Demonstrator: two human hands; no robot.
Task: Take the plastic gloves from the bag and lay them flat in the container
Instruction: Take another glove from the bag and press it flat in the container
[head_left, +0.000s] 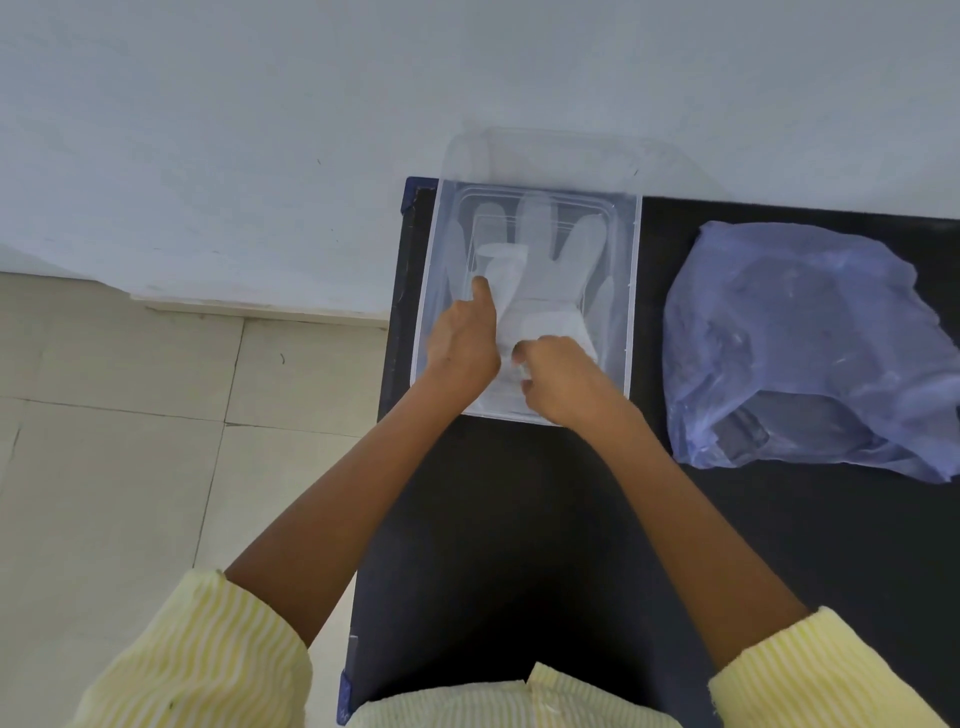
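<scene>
A clear plastic container (631, 291) stands at the far left of the black table. Inside it lies a translucent white plastic glove (550, 270), fingers spread toward the wall. My left hand (462, 343) is over the container's left side, its thumb pressing on the glove's left edge. My right hand (558, 376) is at the container's near end, fingers curled and pinching the glove's cuff. A crumpled blue plastic bag (800, 338) lies on the table to the right of the container, apart from both hands.
The black table (519, 545) runs toward me, with its left edge beside a tiled floor (114, 415). A pale wall (311, 104) stands right behind the container. My yellow striped sleeves (208, 660) are at the bottom.
</scene>
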